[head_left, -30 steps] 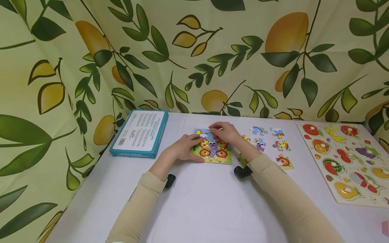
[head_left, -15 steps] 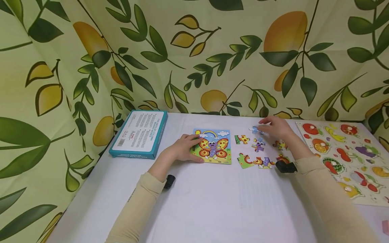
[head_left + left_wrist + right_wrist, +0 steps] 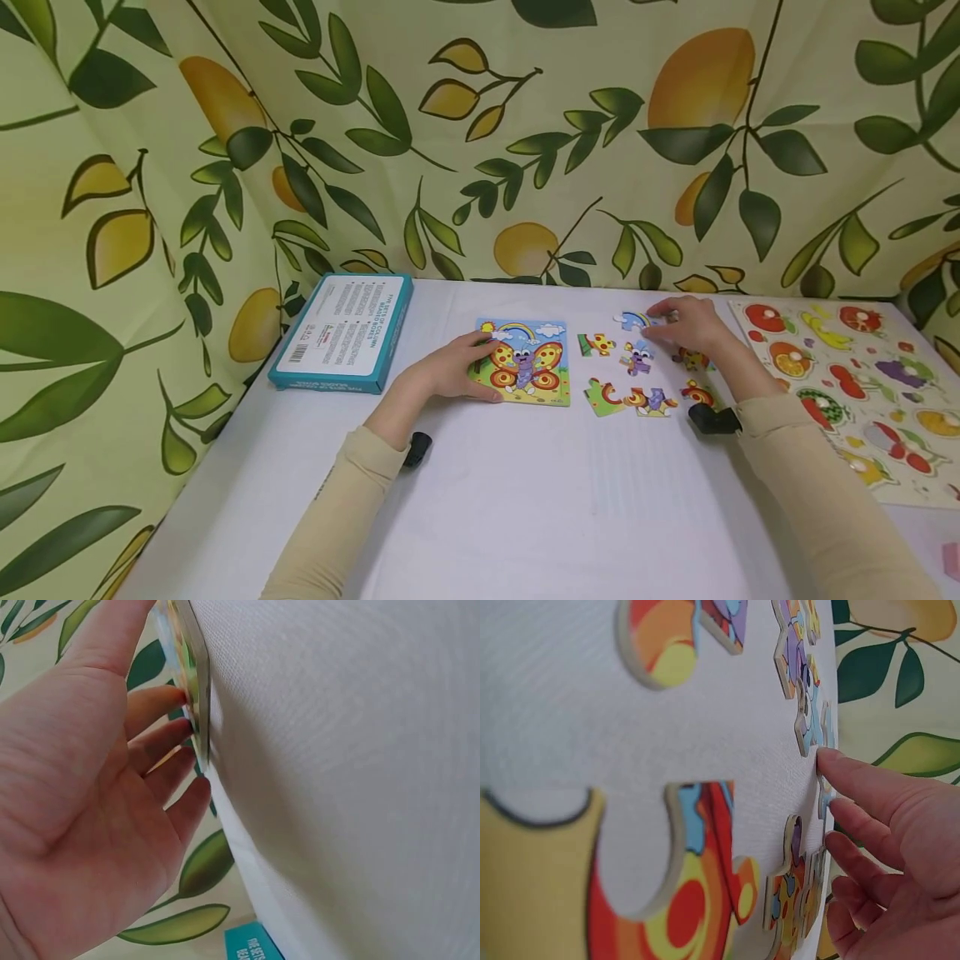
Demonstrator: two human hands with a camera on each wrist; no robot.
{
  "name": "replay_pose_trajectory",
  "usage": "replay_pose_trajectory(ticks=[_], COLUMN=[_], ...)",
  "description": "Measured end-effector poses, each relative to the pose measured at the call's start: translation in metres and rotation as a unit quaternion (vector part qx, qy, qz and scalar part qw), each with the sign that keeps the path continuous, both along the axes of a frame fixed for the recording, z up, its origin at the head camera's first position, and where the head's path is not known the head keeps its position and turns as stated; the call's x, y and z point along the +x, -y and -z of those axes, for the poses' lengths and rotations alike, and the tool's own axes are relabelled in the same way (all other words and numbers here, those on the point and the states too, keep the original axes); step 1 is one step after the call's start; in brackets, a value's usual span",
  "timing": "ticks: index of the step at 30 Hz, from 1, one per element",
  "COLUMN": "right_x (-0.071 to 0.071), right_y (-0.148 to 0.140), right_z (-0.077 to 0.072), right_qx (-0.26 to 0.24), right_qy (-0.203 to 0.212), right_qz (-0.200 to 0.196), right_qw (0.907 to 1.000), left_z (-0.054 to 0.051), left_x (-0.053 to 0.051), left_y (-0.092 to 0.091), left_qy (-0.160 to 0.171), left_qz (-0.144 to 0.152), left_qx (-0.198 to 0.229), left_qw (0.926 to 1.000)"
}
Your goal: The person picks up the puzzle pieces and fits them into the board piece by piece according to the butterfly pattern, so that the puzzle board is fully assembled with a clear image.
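A square butterfly puzzle board (image 3: 528, 362) lies on the white table in the head view. My left hand (image 3: 453, 367) holds its left side, thumb at the lower edge and fingers near the upper left. In the left wrist view, the fingertips of that hand (image 3: 112, 772) meet the thin board's edge. To the right, my right hand (image 3: 693, 327) pinches a blue rainbow puzzle piece (image 3: 636, 320) between thumb and finger, at table level. Several loose pieces lie around it, among them a purple face piece (image 3: 637, 358) and a green corner piece (image 3: 602, 397).
A teal-edged box (image 3: 341, 332) lies at the back left. A large fruit peg board (image 3: 847, 392) covers the right side, partly under my right forearm. Behind the table hangs a leaf-patterned cloth (image 3: 525, 192). A pink object (image 3: 951, 560) shows at the right edge.
My right hand has moved from the butterfly puzzle board rightward to the loose pieces and now pinches the rainbow piece. My left hand stays on the board.
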State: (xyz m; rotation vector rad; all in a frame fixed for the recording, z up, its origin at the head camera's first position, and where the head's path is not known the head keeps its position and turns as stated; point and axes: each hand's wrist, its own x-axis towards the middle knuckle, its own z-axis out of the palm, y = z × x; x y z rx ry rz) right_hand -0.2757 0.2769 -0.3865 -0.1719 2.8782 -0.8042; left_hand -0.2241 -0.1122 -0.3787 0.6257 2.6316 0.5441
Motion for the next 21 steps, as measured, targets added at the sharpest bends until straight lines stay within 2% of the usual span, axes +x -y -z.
replay_pose_trajectory(ticks=[7, 13, 17, 21], right_x=[0.005, 0.009, 0.009, 0.008], right_y=[0.004, 0.012, 0.033, 0.070], right_z=[0.002, 0.004, 0.000, -0.002], right_qx=[-0.039, -0.087, -0.181, -0.265], right_qy=[0.000, -0.051, -0.028, 0.036], right_qz=[0.031, 0.060, 0.083, 0.077], right_qw=[0.9988, 0.9932, 0.9796, 0.9605], left_z=[0.002, 0.004, 0.003, 0.002], left_x=[0.002, -0.001, -0.002, -0.001], left_y=[0.000, 0.000, 0.000, -0.001], left_qy=[0.012, 0.007, 0.006, 0.013], left_qz=[0.000, 0.010, 0.008, 0.008], left_qx=[0.009, 0.009, 0.005, 0.006], left_qw=[0.9999, 0.9999, 0.9999, 0.9999])
